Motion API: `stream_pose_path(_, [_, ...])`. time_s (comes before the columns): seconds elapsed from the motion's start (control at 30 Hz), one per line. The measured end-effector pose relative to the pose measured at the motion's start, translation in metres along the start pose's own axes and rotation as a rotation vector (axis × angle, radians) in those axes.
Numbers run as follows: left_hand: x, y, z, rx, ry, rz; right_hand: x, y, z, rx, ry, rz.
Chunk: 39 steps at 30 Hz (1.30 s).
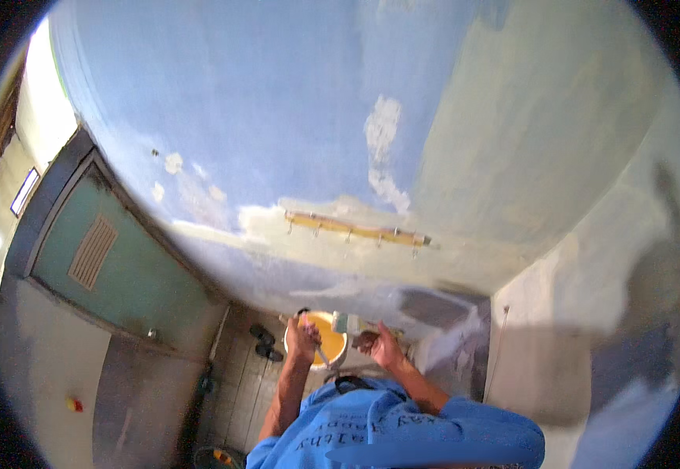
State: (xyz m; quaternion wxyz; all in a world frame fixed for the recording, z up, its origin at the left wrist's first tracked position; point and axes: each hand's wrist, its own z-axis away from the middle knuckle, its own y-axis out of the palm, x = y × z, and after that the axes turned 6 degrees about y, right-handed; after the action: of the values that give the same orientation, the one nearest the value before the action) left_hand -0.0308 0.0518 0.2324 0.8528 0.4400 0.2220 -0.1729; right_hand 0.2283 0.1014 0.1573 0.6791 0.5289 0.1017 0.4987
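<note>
A white bucket (344, 361) with yellow-orange liquid in it stands on the floor, low in the middle of the head view. Over its left rim, my left hand (304, 341) is closed around a thin pale stick (322, 357) that slants down across the bucket. My right hand (380, 347) is just right of the bucket, with its fingers curled; what they hold is too small and dark to make out. Between the hands, at the bucket's far right rim, is a small pale, greenish-white block-like thing (345, 323). Whether my right hand touches it, I cannot tell.
Ahead rises a patchy blue and cream wall (277, 102) with a yellow hook rail (355, 228). A green door (113, 242) with a vent is at the left. Dark slippers (265, 341) lie on the tiled floor left of the bucket. A pale wall (559, 313) closes the right side.
</note>
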Motion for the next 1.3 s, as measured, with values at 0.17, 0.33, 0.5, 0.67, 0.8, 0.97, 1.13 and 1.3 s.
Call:
stream_pose_path(0.17, [0.026, -0.022, -0.007, -0.081, 0.0, -0.113, 0.054, 0.045, 0.029, -0.023, -0.12, -0.017])
stream_pose_path(0.33, [0.062, -0.067, -0.033, -0.186, -0.049, -0.14, 0.136, 0.121, 0.063, -0.069, -0.368, 0.121])
stream_pose_path(0.5, [0.083, -0.125, -0.036, -0.211, -0.036, -0.185, 0.216, 0.23, 0.103, -0.118, -0.72, 0.45])
stream_pose_path(0.67, [0.092, -0.162, -0.01, -0.314, 0.087, -0.265, 0.264, 0.34, 0.14, -0.181, -1.106, 1.301])
stream_pose_path(0.8, [0.107, -0.19, -0.002, -0.363, 0.087, -0.282, 0.282, 0.389, 0.14, -0.175, -1.47, 2.158])
stream_pose_path(0.97, [0.115, -0.223, 0.003, -0.49, 0.015, -0.269, 0.306, 0.403, 0.108, -0.121, -1.456, 2.303])
stream_pose_path(1.13, [0.123, -0.251, 0.006, -0.553, 0.01, -0.222, 0.326, 0.416, 0.097, -0.168, -1.434, 2.387])
stream_pose_path(1.3, [0.129, -0.265, 0.01, -0.554, 0.026, -0.23, 0.347, 0.447, 0.11, -0.239, -1.563, 2.417])
